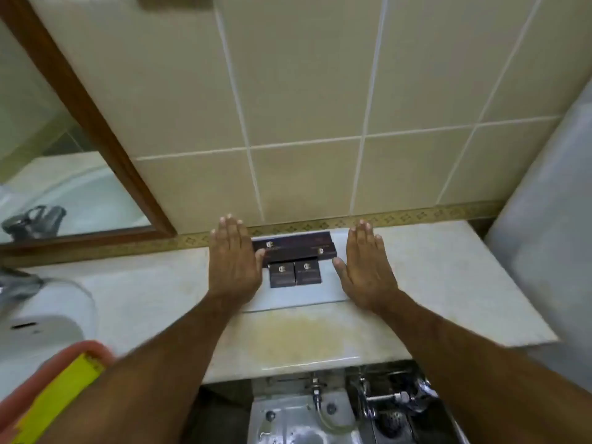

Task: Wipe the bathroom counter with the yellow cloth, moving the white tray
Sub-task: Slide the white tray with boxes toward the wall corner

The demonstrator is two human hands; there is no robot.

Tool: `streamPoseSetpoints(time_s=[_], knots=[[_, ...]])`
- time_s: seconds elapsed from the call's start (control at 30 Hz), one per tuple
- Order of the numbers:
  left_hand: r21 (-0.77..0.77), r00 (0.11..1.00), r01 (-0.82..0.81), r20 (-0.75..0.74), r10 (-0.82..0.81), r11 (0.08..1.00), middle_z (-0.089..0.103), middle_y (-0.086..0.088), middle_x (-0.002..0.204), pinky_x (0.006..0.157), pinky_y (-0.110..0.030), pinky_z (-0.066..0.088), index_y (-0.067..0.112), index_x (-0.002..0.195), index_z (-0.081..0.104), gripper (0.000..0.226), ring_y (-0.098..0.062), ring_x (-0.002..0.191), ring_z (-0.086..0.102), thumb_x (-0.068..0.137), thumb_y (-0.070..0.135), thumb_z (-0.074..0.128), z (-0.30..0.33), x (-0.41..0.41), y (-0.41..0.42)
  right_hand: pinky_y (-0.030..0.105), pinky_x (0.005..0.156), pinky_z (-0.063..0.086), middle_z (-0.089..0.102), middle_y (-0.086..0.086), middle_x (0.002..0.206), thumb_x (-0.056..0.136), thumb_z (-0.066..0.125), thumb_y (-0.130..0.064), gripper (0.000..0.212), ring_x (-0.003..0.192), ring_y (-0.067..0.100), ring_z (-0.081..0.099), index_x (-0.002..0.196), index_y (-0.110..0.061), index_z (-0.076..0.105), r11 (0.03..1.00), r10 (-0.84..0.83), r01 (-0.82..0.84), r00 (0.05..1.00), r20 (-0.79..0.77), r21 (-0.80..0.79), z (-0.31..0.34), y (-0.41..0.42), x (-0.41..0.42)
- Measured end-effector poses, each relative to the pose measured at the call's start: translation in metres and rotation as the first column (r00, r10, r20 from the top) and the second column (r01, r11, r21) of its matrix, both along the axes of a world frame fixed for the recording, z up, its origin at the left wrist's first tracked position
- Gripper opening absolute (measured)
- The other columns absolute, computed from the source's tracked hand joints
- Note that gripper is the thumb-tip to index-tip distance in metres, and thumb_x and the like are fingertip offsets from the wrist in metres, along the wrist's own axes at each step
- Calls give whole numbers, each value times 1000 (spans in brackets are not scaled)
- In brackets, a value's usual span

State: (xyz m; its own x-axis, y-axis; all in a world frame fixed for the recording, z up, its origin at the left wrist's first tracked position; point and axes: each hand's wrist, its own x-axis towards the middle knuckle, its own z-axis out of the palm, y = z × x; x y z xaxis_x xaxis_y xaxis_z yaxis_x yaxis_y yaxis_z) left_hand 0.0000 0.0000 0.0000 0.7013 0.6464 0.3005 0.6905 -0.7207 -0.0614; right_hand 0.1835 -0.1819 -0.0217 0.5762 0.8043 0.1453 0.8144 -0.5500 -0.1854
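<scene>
The white tray (298, 297) lies flat on the pale marble counter (442, 283) close to the tiled wall. It carries several dark boxes (294, 261) with gold logos. My left hand (232, 264) lies palm down over the tray's left edge, its thumb touching a box. At the tray's right edge my right hand (365, 267) is flat too, with the thumb against the tray. The fingers of both hands are stretched out, not curled around anything. The yellow cloth (61, 398) sits at the bottom left, beside my left forearm, on something pink.
A white sink basin (41, 331) with a chrome tap (19, 283) is set in the counter at the left. A wood-framed mirror (48, 174) hangs above it. Chrome valves (394, 398) show below the counter's front edge. A pale translucent surface (544, 219) stands at the right.
</scene>
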Motion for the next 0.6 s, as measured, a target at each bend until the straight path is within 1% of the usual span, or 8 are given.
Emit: streamPoseSetpoints(time_s=[0.1,0.17,0.23,0.27,0.33,0.4,0.5,0.6], knots=[[-123,989,-149,-13,149,981,22,-34,155,120,-57,13,-11,146,25,59,-48,146,16,94,16,37,-30,2,2,47,123,-5,-6,20,165,100,19,-53,78,152,33,-6,155,-1,0,994,-91,87,994,-63,-71,-26,3,8],[-148,971,-238,-9,239,960,30,-34,151,118,-57,15,-11,144,29,58,-49,143,23,91,11,41,-41,2,1,49,122,-5,-5,22,164,100,20,-51,77,152,35,-6,154,1,2,989,-139,134,987,-86,-65,-35,7,9],[-138,961,-277,-48,273,951,44,-31,140,112,-56,26,-9,138,37,56,-48,131,39,87,11,46,-41,4,3,49,121,-5,-1,24,164,101,27,-45,74,152,38,-2,154,3,5,984,-176,173,982,-74,-44,-38,11,9],[-154,955,-296,-71,288,943,52,-29,129,103,-53,36,-7,133,43,52,-46,119,48,85,11,48,-39,5,5,48,121,-3,4,25,164,101,30,-42,72,151,39,3,153,4,8,976,-216,212,973,-83,-56,-36,14,8],[-170,932,-362,-87,352,917,60,-21,105,80,-44,44,-1,115,55,35,-37,94,55,84,15,51,-35,6,5,47,121,14,30,27,154,99,40,-36,64,141,41,28,148,2,24,936,-344,337,938,-51,-102,-32,19,6],[-190,922,-385,-113,369,903,64,-15,92,71,-39,43,6,99,62,20,-31,83,57,84,17,54,-36,5,3,43,102,40,54,19,127,91,55,-31,48,113,32,48,131,-5,45,878,-475,471,879,-29,-86,-28,23,0],[-195,913,-404,-134,384,894,68,-11,86,69,-37,43,10,91,65,16,-28,78,62,83,20,56,-41,5,3,35,85,46,60,11,109,88,61,-24,25,98,23,53,109,-12,58,821,-565,561,825,-9,-101,-23,26,-1],[-219,911,-410,-139,388,885,70,-10,87,69,-36,42,9,92,65,17,-27,78,64,85,19,53,-39,7,6,31,82,48,63,9,107,91,59,-21,19,96,21,58,107,-12,60,818,-558,552,830,9,-162,-15,34,5]])
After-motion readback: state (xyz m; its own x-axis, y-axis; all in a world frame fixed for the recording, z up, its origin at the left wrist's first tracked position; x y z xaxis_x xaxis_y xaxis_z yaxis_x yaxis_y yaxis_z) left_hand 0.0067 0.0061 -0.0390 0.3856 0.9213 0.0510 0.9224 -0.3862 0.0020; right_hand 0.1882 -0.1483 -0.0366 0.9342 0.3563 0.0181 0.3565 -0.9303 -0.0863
